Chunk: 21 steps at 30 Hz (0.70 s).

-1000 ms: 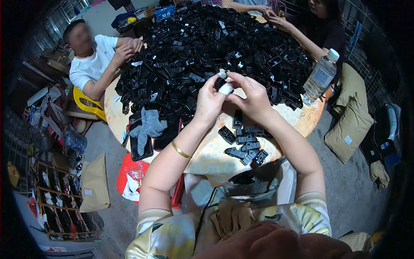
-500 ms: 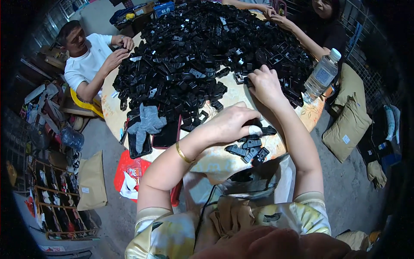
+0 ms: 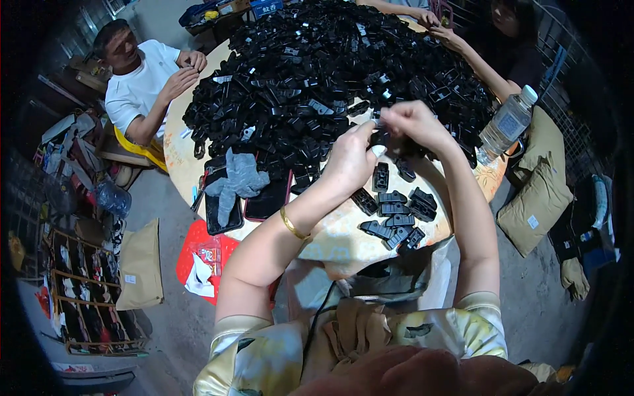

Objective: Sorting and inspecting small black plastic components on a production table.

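Observation:
A large heap of small black plastic parts [image 3: 284, 86] covers the far side of the table. At its near edge my two hands meet. My left hand [image 3: 351, 158] is closed in a pinch, with a white wrap on the thumb; dark shapes behind its fingertips hide what it grips. Close beside it, my right hand [image 3: 416, 129] has curled fingers, blurred at the tips, and what they hold cannot be made out. Below the hands lies a small group of loose black plastic parts [image 3: 395, 221], several of them side by side near the table's front edge.
On the table [image 3: 330, 244] a grey cloth [image 3: 236, 181] lies over dark phones at left. A clear bottle [image 3: 505, 125] stands at right. One co-worker [image 3: 142, 86] sits at left; others' arms [image 3: 472, 56] reach in at far right. A red stool [image 3: 198, 254] is lower left.
My left hand has risen from the loose parts towards my right hand, uncovering more parts near the front edge. My right hand has lifted off the heap's edge. The view has shifted slightly.

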Each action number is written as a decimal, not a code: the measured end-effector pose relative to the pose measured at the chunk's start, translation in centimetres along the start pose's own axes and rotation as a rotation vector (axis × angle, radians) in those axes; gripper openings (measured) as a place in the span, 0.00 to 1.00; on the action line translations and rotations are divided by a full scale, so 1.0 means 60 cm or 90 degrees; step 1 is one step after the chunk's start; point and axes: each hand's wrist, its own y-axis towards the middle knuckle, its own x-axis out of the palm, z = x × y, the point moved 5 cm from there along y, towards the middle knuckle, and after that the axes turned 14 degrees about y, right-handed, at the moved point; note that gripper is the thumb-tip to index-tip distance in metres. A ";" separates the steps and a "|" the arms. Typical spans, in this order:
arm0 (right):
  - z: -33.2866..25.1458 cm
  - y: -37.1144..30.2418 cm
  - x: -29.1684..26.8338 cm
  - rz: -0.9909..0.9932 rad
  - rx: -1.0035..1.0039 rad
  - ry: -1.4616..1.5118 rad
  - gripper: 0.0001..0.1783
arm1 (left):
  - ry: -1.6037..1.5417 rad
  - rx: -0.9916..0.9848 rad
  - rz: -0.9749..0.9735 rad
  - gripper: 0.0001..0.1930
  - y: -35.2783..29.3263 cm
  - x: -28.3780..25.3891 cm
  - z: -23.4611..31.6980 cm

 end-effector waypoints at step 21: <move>-0.066 -0.015 0.008 0.214 -0.375 -0.110 0.12 | -0.892 -0.323 -0.029 0.11 0.008 0.029 -0.054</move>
